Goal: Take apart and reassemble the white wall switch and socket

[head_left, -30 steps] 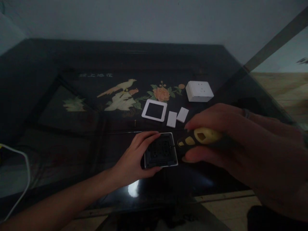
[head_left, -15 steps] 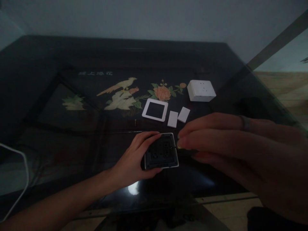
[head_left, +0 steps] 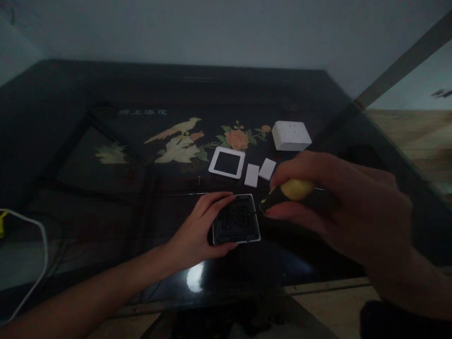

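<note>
My right hand point(head_left: 353, 207) rolled since the earlier frame, pinching a yellow-and-black screwdriver point(head_left: 298, 189), dark table point(head_left: 226, 87), my left hand point(head_left: 196, 235) clasping the black-backed unit point(head_left: 236, 223) at the screwdriver's tip, white socket box point(head_left: 291, 135) beyond, square frame point(head_left: 226, 175), two white plates point(head_left: 252, 175), tiny screw point(head_left: 199, 181)

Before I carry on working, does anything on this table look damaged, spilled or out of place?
No damage or spill stands out. One small oddity: a tiny screw sits loose, apart from the white frame, where it could easily be overlooked.
</note>
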Tool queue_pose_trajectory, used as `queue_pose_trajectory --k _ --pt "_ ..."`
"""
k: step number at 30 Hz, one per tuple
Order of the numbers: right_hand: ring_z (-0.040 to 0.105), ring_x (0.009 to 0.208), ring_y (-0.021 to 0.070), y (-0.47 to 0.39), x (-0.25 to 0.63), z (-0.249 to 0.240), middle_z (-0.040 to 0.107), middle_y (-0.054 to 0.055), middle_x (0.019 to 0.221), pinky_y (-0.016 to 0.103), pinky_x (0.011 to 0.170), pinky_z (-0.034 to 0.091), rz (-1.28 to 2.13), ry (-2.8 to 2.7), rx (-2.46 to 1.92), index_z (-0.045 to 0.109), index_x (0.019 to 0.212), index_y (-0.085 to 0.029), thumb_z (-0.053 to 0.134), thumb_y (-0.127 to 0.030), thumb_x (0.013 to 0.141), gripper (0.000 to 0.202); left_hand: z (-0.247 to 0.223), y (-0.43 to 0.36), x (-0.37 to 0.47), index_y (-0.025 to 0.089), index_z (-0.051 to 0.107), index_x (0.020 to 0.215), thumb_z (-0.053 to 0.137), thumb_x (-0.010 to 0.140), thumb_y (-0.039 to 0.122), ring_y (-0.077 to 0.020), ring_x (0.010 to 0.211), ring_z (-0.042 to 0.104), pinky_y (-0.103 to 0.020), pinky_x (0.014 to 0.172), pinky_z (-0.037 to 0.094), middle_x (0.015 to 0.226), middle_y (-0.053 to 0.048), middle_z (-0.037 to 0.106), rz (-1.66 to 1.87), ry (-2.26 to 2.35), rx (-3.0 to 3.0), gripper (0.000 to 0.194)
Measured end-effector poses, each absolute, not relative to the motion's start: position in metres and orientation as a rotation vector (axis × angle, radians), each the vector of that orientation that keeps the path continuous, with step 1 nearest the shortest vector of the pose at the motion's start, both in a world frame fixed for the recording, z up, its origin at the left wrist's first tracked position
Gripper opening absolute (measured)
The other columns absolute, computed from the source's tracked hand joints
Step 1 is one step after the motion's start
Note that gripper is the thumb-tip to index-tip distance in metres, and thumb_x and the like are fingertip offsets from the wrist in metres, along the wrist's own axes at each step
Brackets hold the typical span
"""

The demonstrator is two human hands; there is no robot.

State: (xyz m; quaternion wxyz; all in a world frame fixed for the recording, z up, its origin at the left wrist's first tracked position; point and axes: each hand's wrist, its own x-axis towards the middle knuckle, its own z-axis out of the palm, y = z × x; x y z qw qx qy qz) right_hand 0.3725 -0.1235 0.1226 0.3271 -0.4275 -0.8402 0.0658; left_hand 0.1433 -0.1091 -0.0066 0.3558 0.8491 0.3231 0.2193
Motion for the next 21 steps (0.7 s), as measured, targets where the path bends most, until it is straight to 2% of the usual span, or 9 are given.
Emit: queue_pose_trajectory --k 2,7,9,11,15,18,21 --pt "0.07 0.079 0.0166 -0.119 0.374 0.122 0.073 0.001 0.095 0.024 0.068 0.055 0.247 -2.22 -1.081 0.062 0.101 -0.024 0.066 -0.04 0.088 0.02 -0.007 -0.109 0.143 0.028 0.03 0.145 0.076 0.075 0.032 -0.0328 0.134 0.04 -0.055 0.113 0.037 0.145 -0.011 0.04 0.559 0.837 2.187 0.084" --pt "0.068 0.072 0.0154 -0.115 0.385 0.123 0.072 0.0 0.093 0.023 0.055 0.052 0.389 -2.147 -1.166 0.065 0.105 -0.024 0.068 -0.03 0.086 0.02 -0.005 -0.109 0.142 0.027 0.029 0.145 0.079 0.073 0.037 -0.0331 0.136 0.037 -0.056 0.114 0.035 0.147 -0.013 0.037 0.543 0.828 2.154 0.088" --pt "0.068 0.073 0.0153 -0.115 0.394 0.12 0.071 0.0 0.093 0.023 0.057 0.054 0.448 -1.999 -1.209 0.066 0.103 -0.025 0.07 -0.027 0.084 0.02 -0.004 -0.109 0.142 0.027 0.03 0.145 0.078 0.074 0.041 -0.034 0.137 0.037 -0.058 0.114 0.034 0.147 -0.013 0.037 0.555 0.833 2.105 0.086" --pt "0.069 0.075 0.0156 -0.112 0.404 0.112 0.071 0.0 0.092 0.023 0.059 0.056 0.518 -1.774 -1.167 0.066 0.102 -0.027 0.073 -0.022 0.08 0.023 -0.002 -0.109 0.142 0.026 0.034 0.143 0.07 0.082 0.041 -0.0331 0.137 0.038 -0.058 0.114 0.033 0.147 -0.014 0.039 0.607 0.853 2.022 0.073" --pt "0.07 0.075 0.0152 -0.101 0.416 0.082 0.075 -0.001 0.088 0.024 0.062 0.058 0.748 -1.346 -1.065 0.063 0.093 -0.027 0.072 -0.018 0.081 0.018 -0.001 -0.104 0.143 0.023 0.046 0.133 0.048 0.097 0.032 -0.0257 0.13 0.049 -0.052 0.113 0.037 0.136 -0.011 0.052 0.754 0.926 1.758 0.037" --pt "0.071 0.075 0.0149 -0.095 0.413 0.056 0.075 -0.001 0.089 0.029 0.069 0.06 0.88 -1.194 -1.152 0.059 0.087 -0.025 0.075 -0.018 0.077 0.02 -0.001 -0.099 0.143 0.022 0.052 0.12 0.047 0.096 0.026 -0.0224 0.123 0.056 -0.047 0.11 0.043 0.126 -0.009 0.06 0.788 0.959 1.572 0.025" --pt "0.071 0.083 0.0157 -0.093 0.404 0.039 0.074 0.0 0.095 0.033 0.078 0.06 0.964 -1.221 -1.202 0.058 0.083 -0.023 0.077 -0.02 0.075 0.021 -0.001 -0.096 0.143 0.02 0.053 0.114 0.047 0.096 0.024 -0.0209 0.118 0.059 -0.045 0.107 0.045 0.119 -0.008 0.063 0.788 0.969 1.509 0.02"
